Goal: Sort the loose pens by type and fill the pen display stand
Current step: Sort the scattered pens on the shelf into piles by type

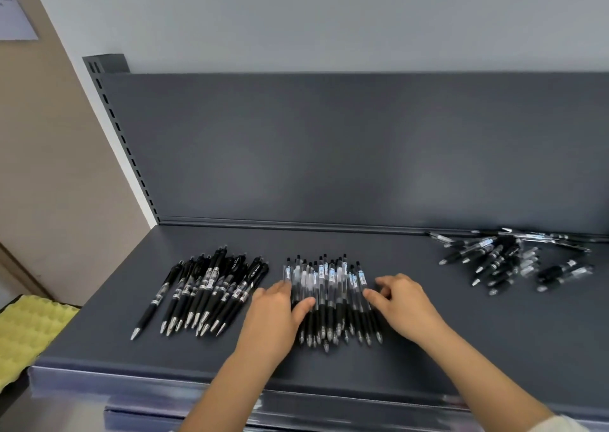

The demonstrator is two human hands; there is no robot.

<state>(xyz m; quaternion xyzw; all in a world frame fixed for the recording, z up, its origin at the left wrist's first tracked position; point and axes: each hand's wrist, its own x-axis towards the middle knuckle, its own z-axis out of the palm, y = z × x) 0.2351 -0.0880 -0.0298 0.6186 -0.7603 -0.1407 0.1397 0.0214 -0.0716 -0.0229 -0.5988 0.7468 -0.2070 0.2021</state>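
Surface inspected: a dark grey metal shelf (pixel 428 349) with an upright back panel.

Three groups of pens lie on it:
- Towards the left edge is a fan of opaque black-barrelled click pens (pixel 211 293), tips pointing at the front edge.
- At mid-shelf is a row of clear-barrelled pens with black grips (pixel 333 293), laid the same way.
- By the back right corner is a mixed heap of pens (pixel 507 260) lying at all angles, evidently not yet sorted.

The left hand (pixel 276 316) presses against the left flank of the clear-barrelled row, fingers together and nearly straight, thumb laid across the barrels. The right hand (pixel 408 306) touches the right flank, fingers apart and lightly bent. Neither hand is clamped on a pen.

Judgement: the hands bracket the row to square it into one bundle of a single type.

No display stand is in view.

A sheet of yellow egg-crate foam (pixel 29 329) lies off the left edge.
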